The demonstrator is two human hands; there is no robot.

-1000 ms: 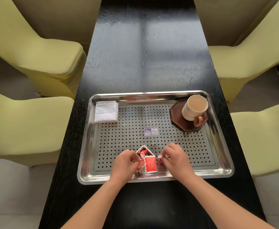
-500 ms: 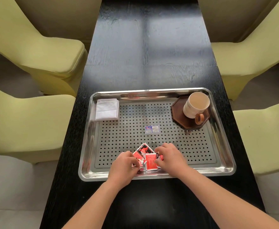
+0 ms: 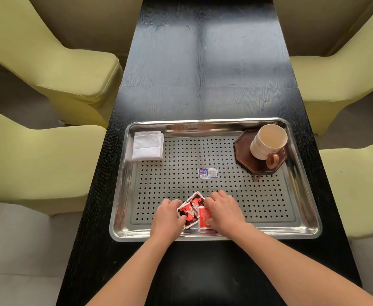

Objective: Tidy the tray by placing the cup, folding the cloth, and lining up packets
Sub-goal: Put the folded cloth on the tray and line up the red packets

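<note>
A perforated steel tray (image 3: 300, 230) lies on the black table. Three red packets (image 3: 191, 212) overlap near its front edge. My left hand (image 3: 166, 219) pinches the left packet by its edge, and my right hand (image 3: 224, 212) rests its fingers on the plain red packet (image 3: 203, 217). A folded white cloth (image 3: 148, 145) lies in the far left corner. At the far right corner a cream cup (image 3: 267, 141) with a brown handle stands upright on a dark octagonal coaster (image 3: 244, 152).
A small blue label (image 3: 207, 173) is stuck to the middle of the tray floor. The black table (image 3: 203, 74) stretches away beyond the tray. Yellow-green chairs (image 3: 48, 62) stand close on both sides.
Both hands have moved inward, and the right hand now covers part of the plain red packet. The packets sit closer together and overlap more.
</note>
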